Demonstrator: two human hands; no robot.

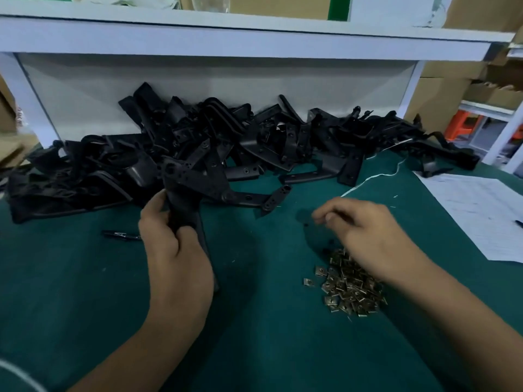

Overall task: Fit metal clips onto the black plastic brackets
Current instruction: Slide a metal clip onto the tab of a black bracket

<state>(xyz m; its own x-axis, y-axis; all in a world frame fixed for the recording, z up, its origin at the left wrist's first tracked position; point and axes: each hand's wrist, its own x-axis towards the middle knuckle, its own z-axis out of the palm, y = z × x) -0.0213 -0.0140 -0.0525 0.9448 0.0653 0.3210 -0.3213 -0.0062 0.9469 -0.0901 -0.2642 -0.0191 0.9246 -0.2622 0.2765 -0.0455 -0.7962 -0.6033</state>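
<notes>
Left hand [172, 247] is gripping a black plastic bracket [195, 179] upright over the green mat [85, 278] while the right hand [365, 236], fingers curled above the clip pile [351, 287], is maybe pinching one (can't tell), so seating it's probably next.

Bracket heap [215, 148] blocking table's [85, 292] rear

Green mat [254, 349] covers the bench. Black marker pen [121, 235] lies flat on it at 9 o'clock. White printed sheet [478, 213] at 3 o'clock, small dark item [519, 223] on its right edge, possibly a pen tip. Thin white string [376, 176] runs at 2 o'clock. White shelf [243, 38] spans 12 o'clock, cardboard boxes [441, 91] at 2 o'clock, something orange [461, 127] just below them.
</notes>
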